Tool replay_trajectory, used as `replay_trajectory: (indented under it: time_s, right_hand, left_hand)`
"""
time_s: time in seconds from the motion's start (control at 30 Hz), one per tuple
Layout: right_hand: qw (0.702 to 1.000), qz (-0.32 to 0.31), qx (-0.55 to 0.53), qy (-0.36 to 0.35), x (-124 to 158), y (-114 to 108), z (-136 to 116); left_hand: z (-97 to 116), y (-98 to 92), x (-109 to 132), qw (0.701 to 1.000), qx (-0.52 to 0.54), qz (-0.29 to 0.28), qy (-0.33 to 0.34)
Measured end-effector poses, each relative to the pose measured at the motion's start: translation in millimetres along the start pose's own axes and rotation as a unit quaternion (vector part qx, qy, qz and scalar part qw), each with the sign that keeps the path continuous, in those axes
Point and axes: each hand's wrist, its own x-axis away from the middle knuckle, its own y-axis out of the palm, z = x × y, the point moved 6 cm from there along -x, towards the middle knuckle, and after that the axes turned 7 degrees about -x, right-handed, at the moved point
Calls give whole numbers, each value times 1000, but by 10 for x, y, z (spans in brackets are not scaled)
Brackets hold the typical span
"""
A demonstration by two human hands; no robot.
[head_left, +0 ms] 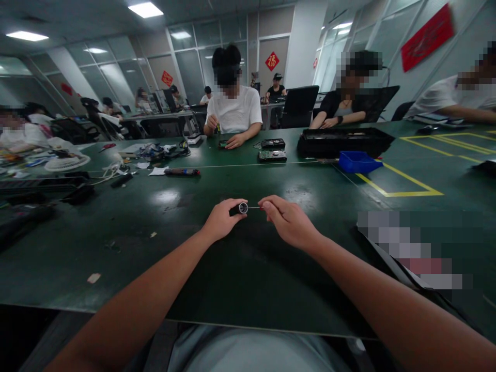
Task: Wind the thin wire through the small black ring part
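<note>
Between the thumb and fingers of my left hand (225,219) is a short black cylinder (243,208). Its round, silver-rimmed end faces me, and dark detail shows inside. My right hand (289,219) is closed around a thin screwdriver (253,207); a bit of red shows at my fingertips and most of its handle is hidden. The slim metal shaft points left and meets the cylinder's side, though I cannot tell whether it goes in. Both hands are held over the green tabletop (267,289), close together.
Across the table a person in a white shirt (234,111) works near opened hard drives (272,155). A black bin (344,142) and a blue scoop-shaped tray (358,161) stand at the right. Cables (155,151) and an electric screwdriver (182,172) lie at the left.
</note>
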Motion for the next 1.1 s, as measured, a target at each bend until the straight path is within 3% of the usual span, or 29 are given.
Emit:
replay_trajectory:
  time_s: [0.23,0.43,0.67,1.1]
  right_hand:
    - [999,30,6,17,1,-46,-23]
    - [1000,10,-6,13,-1,-7,-15]
    - [998,54,-13,29,-13,-46,19]
    - [996,46,-35,64,-5,-28,77]
  left_hand:
    - [6,2,7,1000,3,-6,-2]
    - [-1,-5,2,1000,4,-3,-5]
    - [20,0,-3,1000,8,-5,-7]
    - [8,2,6,1000,3,-7,-2]
